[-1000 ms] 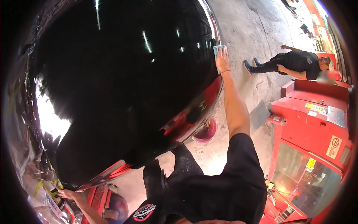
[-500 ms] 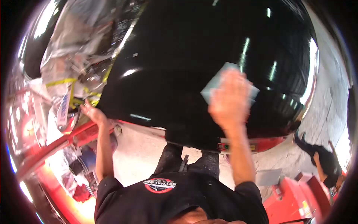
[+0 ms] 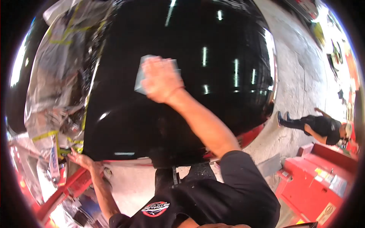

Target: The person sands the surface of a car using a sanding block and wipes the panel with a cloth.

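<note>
My right hand [image 3: 161,80] presses flat on a light blue cloth [image 3: 140,84] on the glossy black car hood [image 3: 152,125], left of the hood's middle. The fingers are slightly blurred and reach over the cloth. My left hand [image 3: 81,159] is at the hood's near left corner, fingers apart, beside yellow tape and a white strip with blue lettering [image 3: 54,163]. Nothing can be seen held in it. Plastic sheeting [image 3: 53,91] edged with yellow tape covers the part left of the hood.
A person [image 3: 323,127] in dark clothes stands on the concrete floor [image 3: 296,76] at the right. A red cabinet [image 3: 311,182] is at the lower right. Red metal bars [image 3: 66,192] and assorted items lie at the lower left.
My right hand has swept the cloth from the hood's far right edge leftward across the surface. My left hand stays near the left corner. The camera view has shifted.
</note>
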Demonstrator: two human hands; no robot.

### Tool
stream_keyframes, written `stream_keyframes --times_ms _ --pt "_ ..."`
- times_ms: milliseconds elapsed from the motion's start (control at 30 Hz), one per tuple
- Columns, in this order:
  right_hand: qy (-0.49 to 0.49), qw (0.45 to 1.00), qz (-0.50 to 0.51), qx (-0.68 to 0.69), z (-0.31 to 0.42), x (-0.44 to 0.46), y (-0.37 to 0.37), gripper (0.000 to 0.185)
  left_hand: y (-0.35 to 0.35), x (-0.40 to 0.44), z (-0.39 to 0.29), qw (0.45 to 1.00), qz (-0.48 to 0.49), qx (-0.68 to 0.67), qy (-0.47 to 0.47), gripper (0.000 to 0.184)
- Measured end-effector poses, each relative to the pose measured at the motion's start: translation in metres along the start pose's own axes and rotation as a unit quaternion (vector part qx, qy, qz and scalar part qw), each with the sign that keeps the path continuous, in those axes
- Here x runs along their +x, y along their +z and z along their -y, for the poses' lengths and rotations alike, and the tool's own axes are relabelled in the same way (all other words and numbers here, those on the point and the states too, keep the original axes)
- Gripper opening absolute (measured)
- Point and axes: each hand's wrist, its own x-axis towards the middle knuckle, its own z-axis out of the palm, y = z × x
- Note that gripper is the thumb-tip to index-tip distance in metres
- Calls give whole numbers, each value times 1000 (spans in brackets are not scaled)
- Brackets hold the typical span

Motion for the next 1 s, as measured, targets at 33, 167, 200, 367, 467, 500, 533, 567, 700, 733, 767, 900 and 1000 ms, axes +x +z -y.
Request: stream_keyframes --times_ms 33,167,200,367,467,500,533,567,700,733,767,900,1000 --pt "28 997 -59 -37 -64 -25 -5 55 -2 4 -1 1000 0 11 8 50" --pt "281 942 -81 -164 -299 -166 -45 63 14 35 76 972 -1 198 128 48" --pt "349 931 -51 -98 -339 -189 -76 64 15 43 80 975 -1 189 115 48" --pt "508 848 -13 -150 -637 -353 -23 56 2 39 42 984 -24 170 40 58" --pt "570 818 12 -74 -619 -358 -39 54 -2 38 14 998 25 40 -33 55" --pt "559 823 22 -98 -612 -366 -35 54 -1 34 25 1000 11 24 2 53" --pt "542 831 28 -122 -602 -375 -31 54 1 31 39 999 -2 9 36 51" --pt "529 837 33 -138 -587 -380 -28 54 -2 23 34 999 9 -18 41 50" --pt "412 895 -31 -168 -447 -327 -41 54 3 -4 6 999 -7 -33 21 47" --pt "356 920 -61 -153 -366 -270 -50 55 -7 -11 -33 994 -21 -99 -49 46" --pt "290 949 -8 -126 -275 -210 -60 59 -15 -11 -58 990 -19 -109 -88 46" --pt "-38 992 65 -104 -8 -55 -5 60 -30 -20 -82 998 -14 -18 -56 50" --pt "-212 963 73 147 127 2 55 62 -42 -22 -96 996 18 -57 -62 57"
